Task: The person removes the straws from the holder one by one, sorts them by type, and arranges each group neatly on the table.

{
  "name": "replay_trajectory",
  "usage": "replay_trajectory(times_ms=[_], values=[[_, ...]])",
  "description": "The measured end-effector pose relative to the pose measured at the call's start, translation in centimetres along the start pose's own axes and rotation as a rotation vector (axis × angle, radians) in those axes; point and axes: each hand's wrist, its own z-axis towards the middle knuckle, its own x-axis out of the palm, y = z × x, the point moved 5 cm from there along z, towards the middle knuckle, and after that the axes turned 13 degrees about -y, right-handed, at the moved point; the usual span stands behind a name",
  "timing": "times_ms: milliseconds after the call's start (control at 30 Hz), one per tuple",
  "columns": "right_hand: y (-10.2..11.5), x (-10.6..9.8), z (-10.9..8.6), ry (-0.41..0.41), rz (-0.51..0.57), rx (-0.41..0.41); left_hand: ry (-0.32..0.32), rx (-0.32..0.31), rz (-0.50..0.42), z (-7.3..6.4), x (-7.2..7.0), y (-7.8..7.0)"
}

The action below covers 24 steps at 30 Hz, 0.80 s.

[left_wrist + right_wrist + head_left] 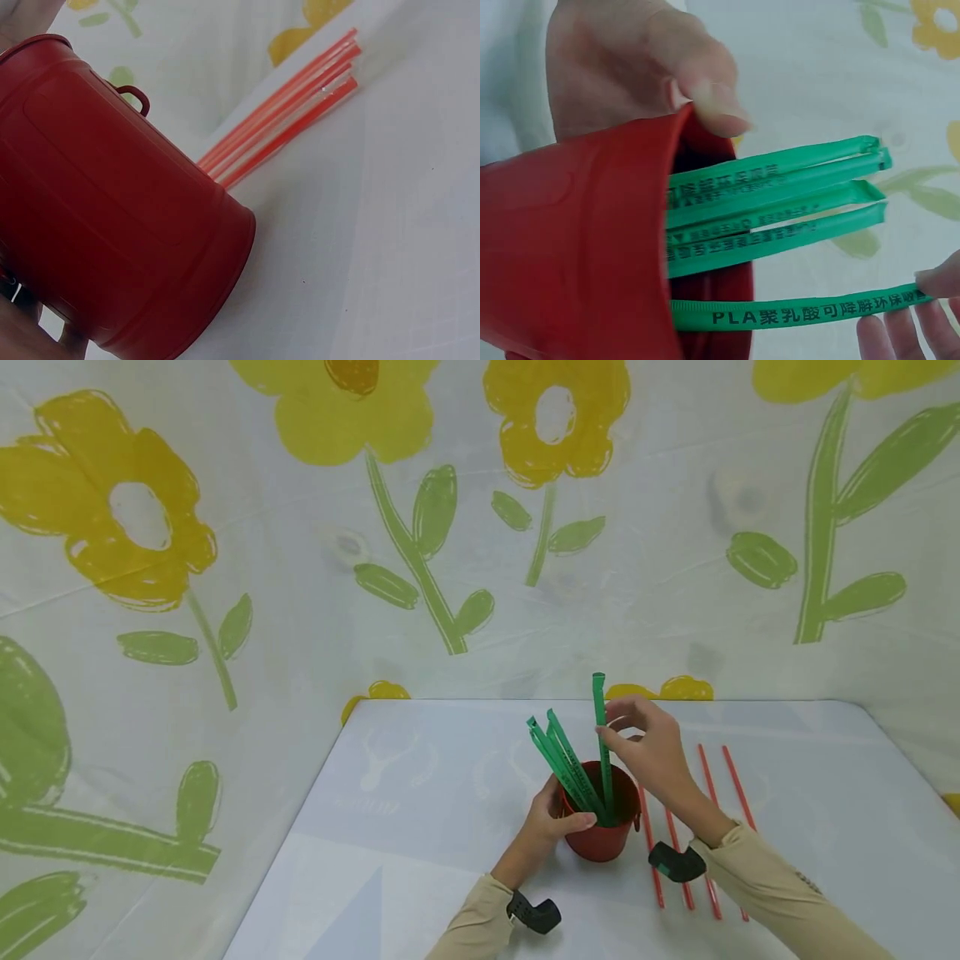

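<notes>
My left hand (pixel 542 827) grips a small red metal bucket (pixel 598 845), its thumb over the rim and its fingers round the side. Several green paper-wrapped straws (pixel 780 214) lean together in the bucket toward its left side. One more green wrapped straw (pixel 810 313) with printed lettering stands apart from them, its lower end inside the bucket. My right hand (pixel 651 750) pinches that straw near its upper end between thumb and fingers. The bottoms of the straws are hidden within the bucket.
Several red straws (pixel 707 770) lie side by side on the white table (pixel 420 793), just right of the bucket and partly under my right forearm. A small handle loop (pixel 133 96) sticks out from the bucket's side. Behind the table hangs a flower-patterned cloth (pixel 645 577).
</notes>
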Motion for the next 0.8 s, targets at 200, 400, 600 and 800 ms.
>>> replay_trajectory(times_ms=[200,400,600,800], values=[[0.8,-0.8,0.6,-0.027,0.078,-0.008,-0.006,-0.003,0.005,0.0,-0.1,0.0],[3.5,-2.2,0.8,-0.047,0.125,-0.019,-0.009,-0.007,-0.004,0.4,-0.4,1.4],[3.0,-3.1,1.5,-0.079,0.134,-0.032,-0.011,0.024,-0.006,1.0,-0.7,3.3],[2.1,-4.2,2.2,-0.108,0.197,-0.055,-0.006,0.017,-0.030,1.0,-0.7,3.2]])
